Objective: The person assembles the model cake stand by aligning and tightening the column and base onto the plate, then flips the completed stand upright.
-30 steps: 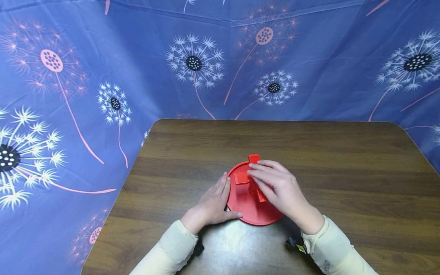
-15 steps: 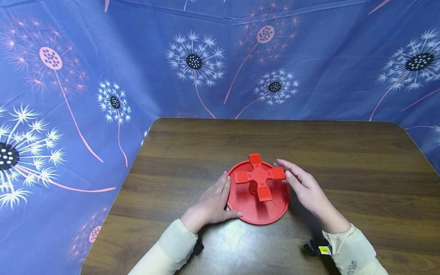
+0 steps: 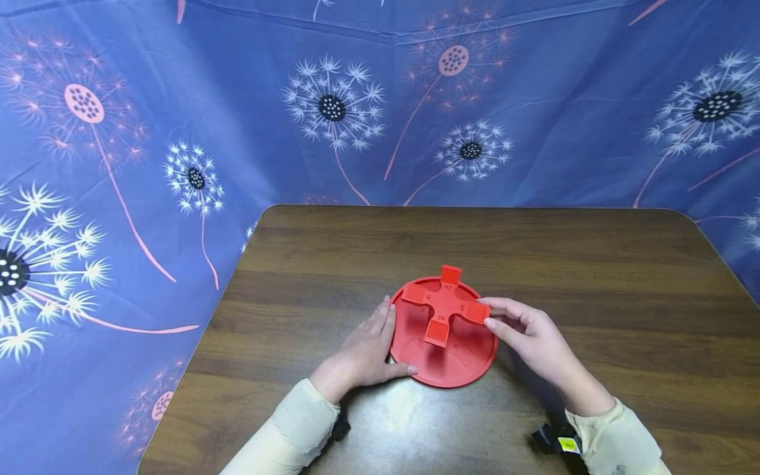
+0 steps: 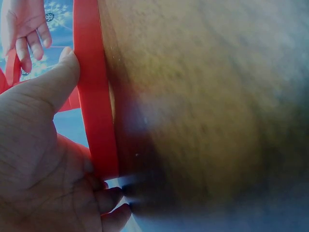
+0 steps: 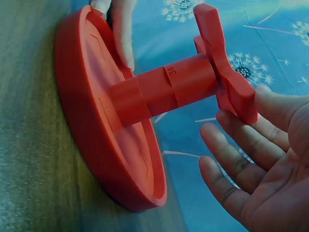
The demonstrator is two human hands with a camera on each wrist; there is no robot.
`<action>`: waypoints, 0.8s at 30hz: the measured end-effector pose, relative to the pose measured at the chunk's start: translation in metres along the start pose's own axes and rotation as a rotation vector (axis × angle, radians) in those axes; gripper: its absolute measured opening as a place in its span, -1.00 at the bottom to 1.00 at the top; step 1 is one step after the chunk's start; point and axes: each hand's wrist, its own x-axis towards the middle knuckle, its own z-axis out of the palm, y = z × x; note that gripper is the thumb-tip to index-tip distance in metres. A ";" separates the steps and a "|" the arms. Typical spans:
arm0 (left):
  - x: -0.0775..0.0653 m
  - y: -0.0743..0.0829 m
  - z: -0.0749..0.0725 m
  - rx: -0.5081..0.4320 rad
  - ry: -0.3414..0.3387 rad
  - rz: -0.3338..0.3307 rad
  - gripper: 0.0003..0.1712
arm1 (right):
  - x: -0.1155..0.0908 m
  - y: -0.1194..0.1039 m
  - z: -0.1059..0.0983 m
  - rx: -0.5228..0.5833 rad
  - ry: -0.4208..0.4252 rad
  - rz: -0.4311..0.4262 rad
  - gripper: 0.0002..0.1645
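A red round base (image 3: 442, 375) with a raised rim lies flat on the table. From its middle rises a red column (image 5: 159, 92), made of stacked sections with small raised numbers. On top sits a red four-armed cross piece (image 3: 444, 303), also numbered. My left hand (image 3: 361, 353) holds the base's left edge, thumb on the near side and fingers along the rim. With thumb and fingertips, my right hand (image 3: 540, 346) pinches the end of the cross's right arm. In the right wrist view the other fingers of that hand spread loosely below.
The brown wood-grain table (image 3: 332, 251) extends around the base on all sides. Behind and to the left hangs a blue cloth (image 3: 243, 79) printed with dandelions. Black wrist cameras (image 3: 555, 441) sit under both cuffs.
My right hand has moved from over the cross to its right arm and grips it. The cross has turned a little clockwise, seen from above. The left hand stays at the rim.
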 end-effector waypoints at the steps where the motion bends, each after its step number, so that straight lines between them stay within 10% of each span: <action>1: 0.000 0.000 0.000 0.003 0.006 0.004 0.30 | -0.001 -0.001 0.002 0.002 -0.003 -0.006 -0.56; 24: 0.001 0.001 0.001 0.012 -0.011 -0.007 0.30 | -0.005 -0.022 0.057 -0.683 0.259 -0.324 -0.47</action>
